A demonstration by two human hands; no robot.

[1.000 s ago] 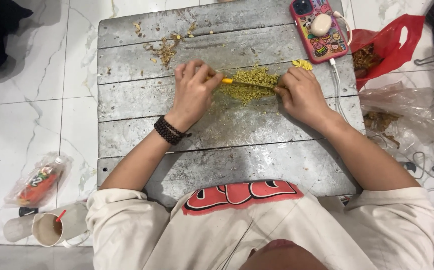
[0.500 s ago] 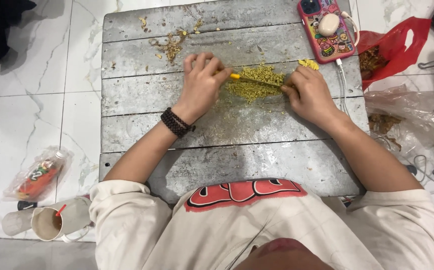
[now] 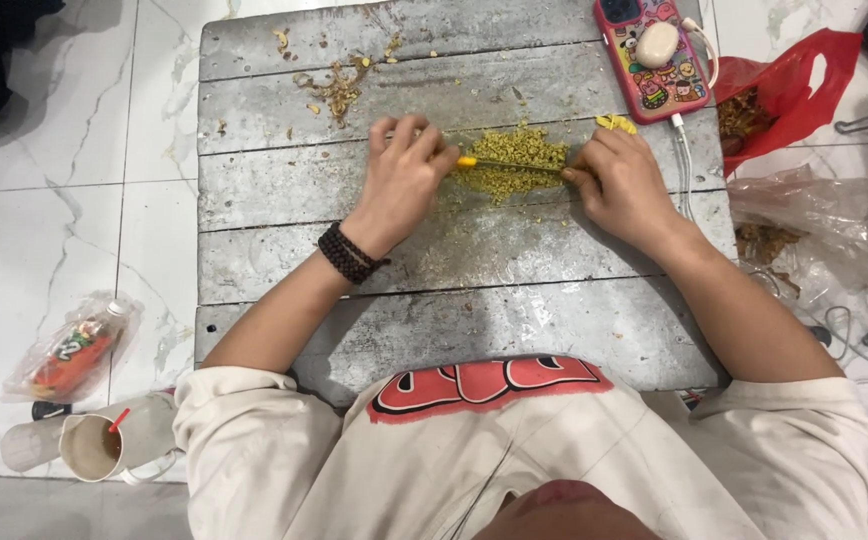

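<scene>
A thin stick with a yellow end (image 3: 510,164) lies across a small heap of yellow-green bits (image 3: 516,160) on a grey wooden board (image 3: 454,320). My left hand (image 3: 402,180), with a dark bead bracelet on the wrist, pinches the yellow end of the stick. My right hand (image 3: 622,185) grips the stick's other end at the right of the heap. A small yellow piece (image 3: 616,123) lies just beyond my right hand's fingers.
Brown scraps (image 3: 339,88) lie at the board's far left. A phone in a red case (image 3: 651,55) with a cable sits far right. Red bag (image 3: 784,95) and clear bag (image 3: 824,235) hold scraps at right. A cup with a straw (image 3: 89,447) and wrapped bottle (image 3: 74,348) stand left.
Both hands stay on the stick over the heap; they have shifted slightly along the board, and the view has moved a little.
</scene>
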